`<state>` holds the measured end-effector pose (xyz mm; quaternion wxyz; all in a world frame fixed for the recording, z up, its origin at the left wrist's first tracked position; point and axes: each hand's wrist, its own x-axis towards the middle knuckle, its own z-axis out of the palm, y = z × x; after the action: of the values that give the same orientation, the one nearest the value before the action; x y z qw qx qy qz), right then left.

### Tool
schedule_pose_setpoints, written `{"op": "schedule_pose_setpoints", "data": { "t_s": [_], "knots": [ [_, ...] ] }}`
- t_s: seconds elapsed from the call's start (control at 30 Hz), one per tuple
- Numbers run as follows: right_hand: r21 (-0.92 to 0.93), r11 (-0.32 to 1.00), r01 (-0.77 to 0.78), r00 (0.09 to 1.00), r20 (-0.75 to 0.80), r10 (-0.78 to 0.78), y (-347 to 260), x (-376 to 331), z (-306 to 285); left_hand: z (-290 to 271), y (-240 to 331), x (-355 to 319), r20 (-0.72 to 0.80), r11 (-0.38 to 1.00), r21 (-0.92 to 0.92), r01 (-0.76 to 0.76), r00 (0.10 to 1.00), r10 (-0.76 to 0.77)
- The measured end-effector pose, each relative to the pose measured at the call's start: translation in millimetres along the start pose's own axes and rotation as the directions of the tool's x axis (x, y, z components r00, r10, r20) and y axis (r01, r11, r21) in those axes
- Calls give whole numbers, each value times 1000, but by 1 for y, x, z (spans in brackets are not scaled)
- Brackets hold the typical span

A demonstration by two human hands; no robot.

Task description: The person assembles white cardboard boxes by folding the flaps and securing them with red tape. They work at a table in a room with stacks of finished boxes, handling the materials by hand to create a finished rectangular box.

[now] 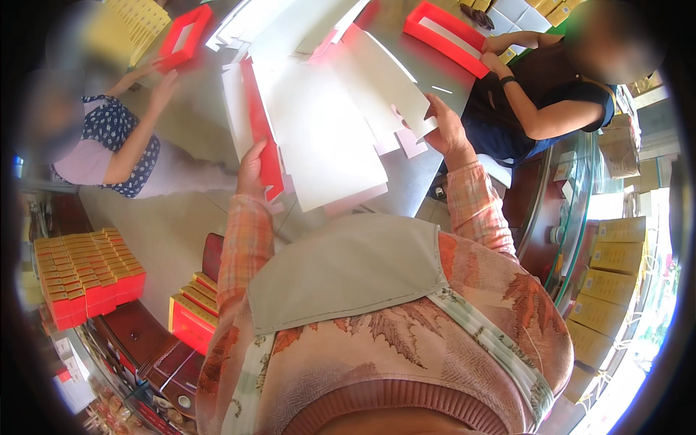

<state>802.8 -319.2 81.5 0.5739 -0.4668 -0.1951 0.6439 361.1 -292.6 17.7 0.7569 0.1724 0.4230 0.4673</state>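
Note:
A large partly folded cardboard box blank [326, 138], white on the inside and red on the outside, spreads in front of me over the grey table. My left hand [252, 171] grips its red side flap at the near left, fingers closed on the edge. At the right, my right hand [447, 130] pinches the raised white side panel [384, 76] of the same blank, thumb on one face. Some of the fingers of both hands are hidden by the cardboard. The blank's far end rises into more white panels [286, 29] with red edges.
Across the table, one person at the left reaches to a red box tray [185, 36]; another at the right holds a longer red tray [446, 38]. Stacked yellow-and-red boxes [90, 279] stand at the lower left, yellow bags [607, 275] at the right beside a glass-topped counter [573, 217].

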Motion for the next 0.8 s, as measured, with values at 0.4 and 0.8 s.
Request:
{"op": "schedule_pose_setpoints", "data": {
  "t_s": [0.4,0.8],
  "knots": [
    [95,961,-261,935,273,227,58,-85,49,-71,3,-140,62,908,419,-18,998,-9],
    [-996,34,80,996,78,-50,140,-130,160,-41,2,-193,119,-75,993,-93,846,520]
  ]
}}
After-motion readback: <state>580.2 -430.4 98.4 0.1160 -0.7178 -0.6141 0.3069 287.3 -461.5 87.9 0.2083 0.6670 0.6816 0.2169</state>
